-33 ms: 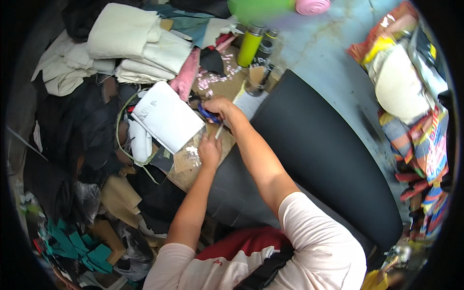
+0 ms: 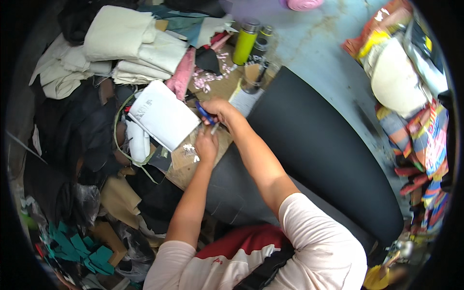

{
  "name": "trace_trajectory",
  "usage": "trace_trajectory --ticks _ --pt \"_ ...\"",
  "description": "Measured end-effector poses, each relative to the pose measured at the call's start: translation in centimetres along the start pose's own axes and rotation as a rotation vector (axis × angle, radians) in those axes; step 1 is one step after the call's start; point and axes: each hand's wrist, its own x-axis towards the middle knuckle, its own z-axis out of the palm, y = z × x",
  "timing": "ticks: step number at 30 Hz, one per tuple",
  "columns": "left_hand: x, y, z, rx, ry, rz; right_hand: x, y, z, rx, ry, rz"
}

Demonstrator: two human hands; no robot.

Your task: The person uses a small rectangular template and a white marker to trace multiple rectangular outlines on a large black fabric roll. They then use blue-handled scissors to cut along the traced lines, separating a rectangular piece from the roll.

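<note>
My right hand (image 2: 220,110) is closed around a pair of blue-handled scissors (image 2: 205,113), whose blades are mostly hidden. Just below it, my left hand (image 2: 207,146) pinches a small pale strip (image 2: 214,128), close to the scissors. Left of both hands lies an open notebook (image 2: 163,115) with white pages and some writing. Small white cut bits (image 2: 189,150) sit on clear plastic beside my left hand, over a brown board (image 2: 225,139).
A large black padded panel (image 2: 324,154) lies to the right. Behind the hands stand a clear cup (image 2: 251,79) with a pen, a lime-green bottle (image 2: 244,46) and scattered pink scraps (image 2: 205,82). Folded cream cloth (image 2: 121,36) and dark fabric (image 2: 72,130) are piled left.
My left hand has moved slightly up toward the scissors, and less of the pale strip shows. The whole view has shifted a little.
</note>
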Motion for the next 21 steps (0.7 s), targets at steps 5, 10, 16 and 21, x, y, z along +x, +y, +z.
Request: trace_trajectory --ticks 5,10,16,21 --pt "3.3 0.0 0.6 -0.163 -0.003 -0.143 -9.9 8.5 -1.3 0.182 -0.119 -0.222" --pt "3.0 4.0 0.4 0.095 0.092 0.059 -19.3 21.4 -2.7 -0.104 0.185 -0.593" --pt "8.8 4.6 4.4 0.630 -0.965 0.304 -27.6 33.9 -3.6 -0.394 0.868 -0.495" --pt "14.3 1.4 5.0 0.718 -0.776 0.053 -32.2 39.5 -7.5 -0.079 1.542 -0.464"
